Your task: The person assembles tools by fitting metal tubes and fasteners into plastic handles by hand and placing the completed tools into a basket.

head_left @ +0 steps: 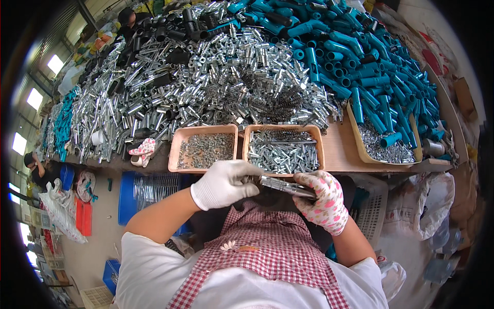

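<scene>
My right hand (324, 201), in a pink flowered glove, grips a short silver metal tube (285, 186) held level in front of my chest. My left hand (224, 184), in a white glove, closes on the tube's left end with pinched fingers; whether it holds a small part there is hidden. Just beyond my hands stand two tan trays: the left tray (177, 149) holds small dark screws, the right tray (246, 141) holds shiny metal pins.
A third tray (356, 135) of small metal bits sits at the right. The bench beyond is heaped with silver tubes (206, 77), springs and teal plastic fittings (360, 56). A blue crate (127, 198) stands below left. Another person (36, 167) works far left.
</scene>
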A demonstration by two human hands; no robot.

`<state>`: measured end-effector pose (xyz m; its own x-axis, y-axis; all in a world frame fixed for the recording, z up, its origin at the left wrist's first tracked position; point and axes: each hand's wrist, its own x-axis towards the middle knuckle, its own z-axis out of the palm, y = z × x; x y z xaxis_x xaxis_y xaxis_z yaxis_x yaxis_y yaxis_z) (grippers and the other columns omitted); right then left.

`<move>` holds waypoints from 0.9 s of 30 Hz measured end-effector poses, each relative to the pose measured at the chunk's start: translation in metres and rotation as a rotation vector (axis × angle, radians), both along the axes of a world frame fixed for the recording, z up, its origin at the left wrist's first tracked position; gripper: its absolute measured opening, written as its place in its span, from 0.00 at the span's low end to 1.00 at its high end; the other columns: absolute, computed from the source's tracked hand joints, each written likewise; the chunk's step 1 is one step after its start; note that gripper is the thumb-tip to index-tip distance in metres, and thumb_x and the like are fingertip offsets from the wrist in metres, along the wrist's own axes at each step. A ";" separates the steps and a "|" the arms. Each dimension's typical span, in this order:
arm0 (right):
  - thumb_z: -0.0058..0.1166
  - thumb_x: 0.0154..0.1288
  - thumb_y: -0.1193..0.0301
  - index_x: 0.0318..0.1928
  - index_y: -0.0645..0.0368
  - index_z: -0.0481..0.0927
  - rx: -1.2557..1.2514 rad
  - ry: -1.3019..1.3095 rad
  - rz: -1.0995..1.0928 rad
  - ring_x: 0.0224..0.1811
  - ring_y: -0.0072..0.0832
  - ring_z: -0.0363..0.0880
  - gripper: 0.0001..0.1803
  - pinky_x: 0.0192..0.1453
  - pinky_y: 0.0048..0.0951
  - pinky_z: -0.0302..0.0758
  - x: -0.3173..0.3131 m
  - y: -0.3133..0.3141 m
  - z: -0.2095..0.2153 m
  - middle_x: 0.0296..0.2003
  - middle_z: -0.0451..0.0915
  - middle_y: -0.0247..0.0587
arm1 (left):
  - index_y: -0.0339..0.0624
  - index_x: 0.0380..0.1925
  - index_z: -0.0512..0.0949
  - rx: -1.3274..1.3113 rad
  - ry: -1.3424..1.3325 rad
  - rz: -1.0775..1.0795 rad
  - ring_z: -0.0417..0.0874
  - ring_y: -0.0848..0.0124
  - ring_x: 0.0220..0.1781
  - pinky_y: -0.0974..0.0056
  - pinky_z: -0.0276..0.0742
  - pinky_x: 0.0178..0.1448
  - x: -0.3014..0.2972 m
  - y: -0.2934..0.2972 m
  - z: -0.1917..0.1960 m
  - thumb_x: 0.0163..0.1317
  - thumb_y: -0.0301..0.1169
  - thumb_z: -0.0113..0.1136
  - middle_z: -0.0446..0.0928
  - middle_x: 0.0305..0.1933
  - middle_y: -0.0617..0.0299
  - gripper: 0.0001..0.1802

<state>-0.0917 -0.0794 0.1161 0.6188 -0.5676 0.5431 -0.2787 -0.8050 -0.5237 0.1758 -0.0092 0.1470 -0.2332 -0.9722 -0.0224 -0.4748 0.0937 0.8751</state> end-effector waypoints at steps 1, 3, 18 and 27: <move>0.69 0.42 0.75 0.52 0.56 0.80 0.024 0.000 0.034 0.37 0.40 0.81 0.30 0.42 0.38 0.78 0.004 0.001 0.000 0.37 0.81 0.42 | 0.31 0.51 0.78 0.000 0.002 0.006 0.84 0.72 0.42 0.68 0.81 0.47 -0.002 0.001 -0.001 0.56 0.26 0.69 0.81 0.42 0.57 0.22; 0.69 0.43 0.74 0.57 0.57 0.77 0.029 -0.022 0.104 0.39 0.41 0.81 0.34 0.43 0.39 0.78 0.014 0.006 -0.003 0.39 0.81 0.44 | 0.34 0.47 0.81 -0.262 -0.219 -0.088 0.85 0.62 0.39 0.63 0.80 0.43 -0.010 0.007 -0.006 0.50 0.31 0.72 0.82 0.40 0.52 0.23; 0.67 0.56 0.61 0.50 0.67 0.82 0.755 0.194 0.310 0.42 0.38 0.85 0.26 0.50 0.33 0.78 0.052 0.033 -0.041 0.40 0.85 0.51 | 0.38 0.41 0.80 -0.669 -0.186 0.422 0.83 0.61 0.35 0.59 0.79 0.39 0.046 0.083 -0.072 0.53 0.28 0.67 0.81 0.37 0.55 0.15; 0.69 0.56 0.62 0.49 0.70 0.82 0.957 0.160 0.229 0.31 0.20 0.79 0.27 0.38 0.23 0.76 0.080 0.030 -0.040 0.32 0.83 0.38 | 0.38 0.40 0.84 0.318 -0.477 1.750 0.84 0.50 0.45 0.55 0.78 0.54 0.290 0.201 -0.275 0.53 0.41 0.66 0.83 0.41 0.45 0.20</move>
